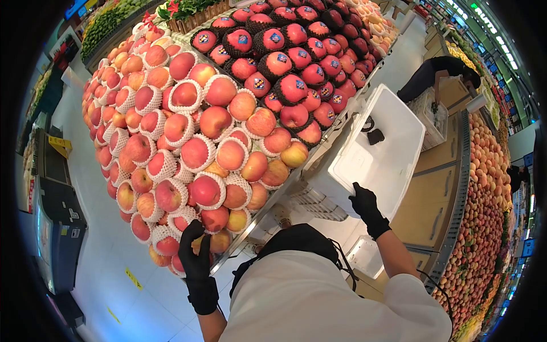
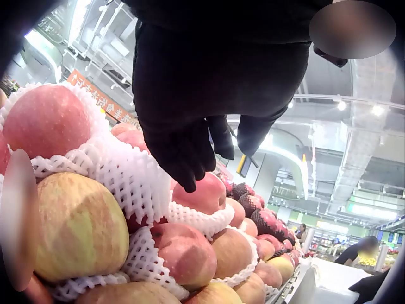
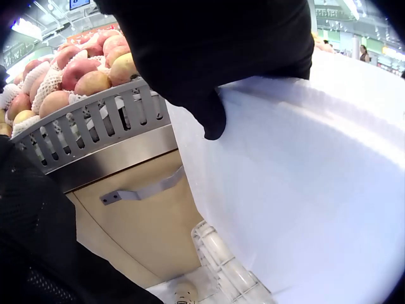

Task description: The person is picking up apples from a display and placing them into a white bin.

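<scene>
Black-gloved right hand (image 1: 369, 210) grips the white plastic tub (image 1: 396, 154), some black thing (image 1: 375, 136) inside. Black-gloved left hand (image 1: 195, 259)'s loosely bent, seemingly holding nothing, beside heaped red-yellow, foam-netted apples (image 1: 195, 153).

Pale tiled floor (image 1: 122, 256) beneath bright white ceiling lights (image 2: 378, 110).

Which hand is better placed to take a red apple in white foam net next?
Probably the left hand: it is at these apples; the right hand grips the white plastic bin.
</scene>
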